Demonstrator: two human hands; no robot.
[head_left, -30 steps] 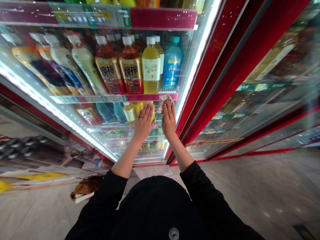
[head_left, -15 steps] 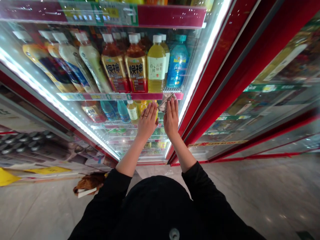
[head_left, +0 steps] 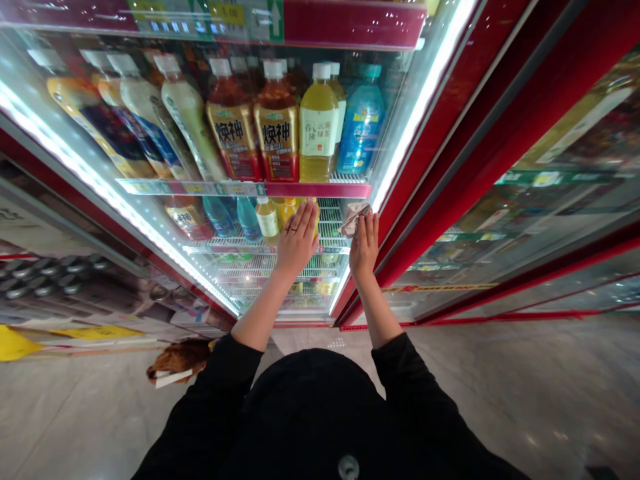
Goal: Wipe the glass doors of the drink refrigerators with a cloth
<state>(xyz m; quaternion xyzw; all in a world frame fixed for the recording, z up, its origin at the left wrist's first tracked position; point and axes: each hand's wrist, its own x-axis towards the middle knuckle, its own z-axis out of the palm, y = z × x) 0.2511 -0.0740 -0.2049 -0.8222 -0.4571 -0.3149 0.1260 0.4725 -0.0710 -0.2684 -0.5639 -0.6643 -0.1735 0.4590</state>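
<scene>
My left hand lies flat with its fingers stretched out, apparently against the glass door of a drinks cooler. On its ring finger is a dark ring. To its right, my right hand presses a crumpled, greyish-pink cloth against the glass, close to the door's lit right edge. The cloth sticks out past the fingertips on the left; the rest is hidden under the fingers. Behind the glass, a yellow-green tea bottle and a blue bottle stand on the shelf above my hands.
Red door frames run along the right, with another glass-fronted cooler beyond. Several dark-red drink bottles share the shelf. At left stand rows of cans; a brown item lies on the grey floor.
My right hand has slid right and slightly down with the cloth, from the shelf's price strip toward the door's right edge. The left hand has stayed nearly in place.
</scene>
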